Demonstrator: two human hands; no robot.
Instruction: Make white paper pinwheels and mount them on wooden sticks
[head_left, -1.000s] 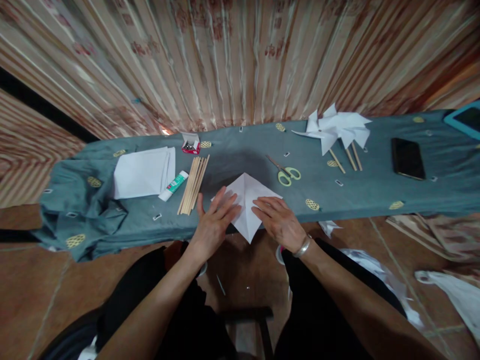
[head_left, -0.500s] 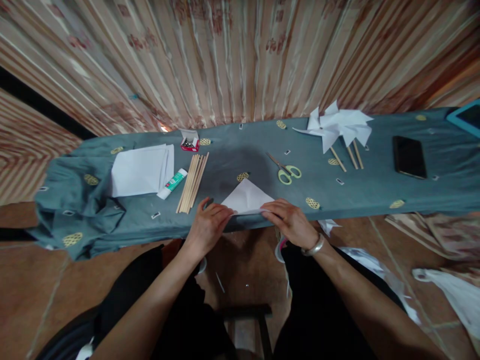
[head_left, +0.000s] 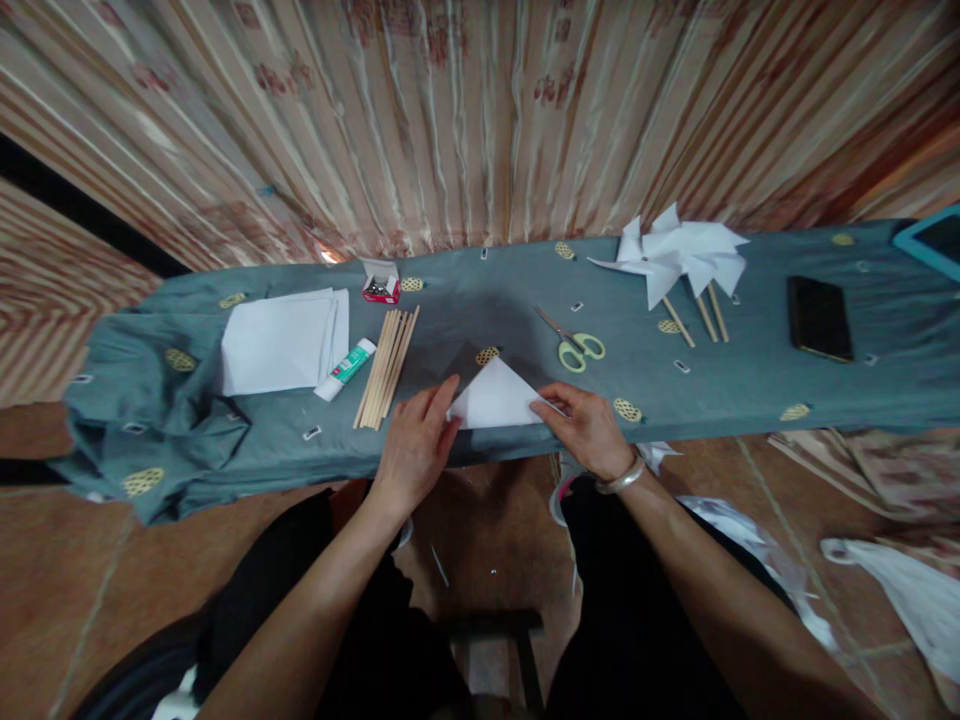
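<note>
White paper (head_left: 496, 398) — a crisp triangle — spans left hand (head_left: 414, 445) to right hand (head_left: 589, 425)

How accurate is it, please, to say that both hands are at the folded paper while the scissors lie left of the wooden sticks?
Not left: the head view shows the scissors lying right of the wooden sticks. The left hand and right hand are indeed at the folded paper.

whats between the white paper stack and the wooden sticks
A green-and-white tube lies slantwise between the paper stack and the wooden sticks, as the head view shows.
</note>
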